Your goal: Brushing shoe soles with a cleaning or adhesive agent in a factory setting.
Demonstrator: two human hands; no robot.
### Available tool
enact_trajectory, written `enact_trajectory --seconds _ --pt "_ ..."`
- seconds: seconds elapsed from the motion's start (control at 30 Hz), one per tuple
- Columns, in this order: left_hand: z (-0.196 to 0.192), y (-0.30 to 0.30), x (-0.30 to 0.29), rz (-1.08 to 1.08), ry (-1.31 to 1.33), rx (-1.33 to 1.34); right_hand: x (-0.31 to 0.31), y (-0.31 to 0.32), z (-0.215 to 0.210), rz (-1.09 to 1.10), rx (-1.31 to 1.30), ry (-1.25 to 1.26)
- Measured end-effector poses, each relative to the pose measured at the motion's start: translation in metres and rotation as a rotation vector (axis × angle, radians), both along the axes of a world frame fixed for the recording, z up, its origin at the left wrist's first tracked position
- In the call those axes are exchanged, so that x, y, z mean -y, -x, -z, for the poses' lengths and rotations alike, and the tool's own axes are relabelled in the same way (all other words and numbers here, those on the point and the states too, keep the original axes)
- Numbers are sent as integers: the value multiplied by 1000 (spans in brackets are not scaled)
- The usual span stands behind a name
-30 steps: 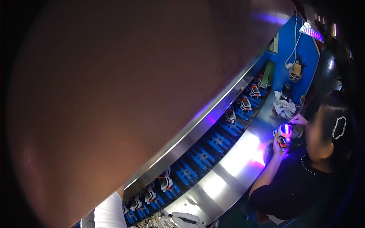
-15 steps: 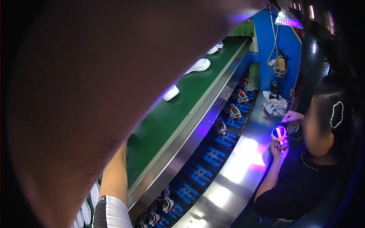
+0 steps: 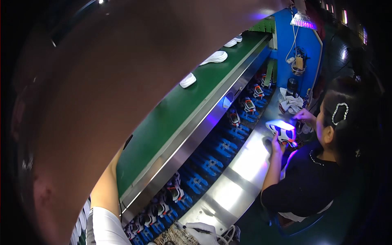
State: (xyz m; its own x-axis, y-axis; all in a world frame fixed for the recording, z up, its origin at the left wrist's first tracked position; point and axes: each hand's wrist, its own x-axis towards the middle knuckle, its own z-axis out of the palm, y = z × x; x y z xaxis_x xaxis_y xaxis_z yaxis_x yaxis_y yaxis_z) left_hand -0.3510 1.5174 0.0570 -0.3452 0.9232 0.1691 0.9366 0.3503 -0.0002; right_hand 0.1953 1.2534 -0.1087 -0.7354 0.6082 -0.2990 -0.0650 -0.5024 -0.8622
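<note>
White-gloved, your right hand (image 3: 203, 232) at the bottom edge pinches a dark pen (image 3: 195, 229) over a patterned mat (image 3: 177, 237), beside the steel worktop (image 3: 241, 171) and green belt (image 3: 179, 118); your left forearm (image 3: 107, 188) reaches up, its fingers hidden.

Green conveyor belt (image 3: 171, 122) carrying white soles (image 3: 188, 80); blue lower rack (image 3: 212, 163) with shoes; seated co-worker (image 3: 326, 163) under violet lamp (image 3: 303, 20).
</note>
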Motion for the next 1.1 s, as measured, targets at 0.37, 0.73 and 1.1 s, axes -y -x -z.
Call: enact_trajectory --seconds 0.37,0.73,1.1 --pt "-41 -194 136 148 -9 319 42 -53 -33 -30 -63 -98" --pt "-31 -229 123 338 -179 786 51 -70 -25 -55 -54 -78" --pt "-6 -285 -117 678 -381 627 37 -68 -3 39 9 -48"
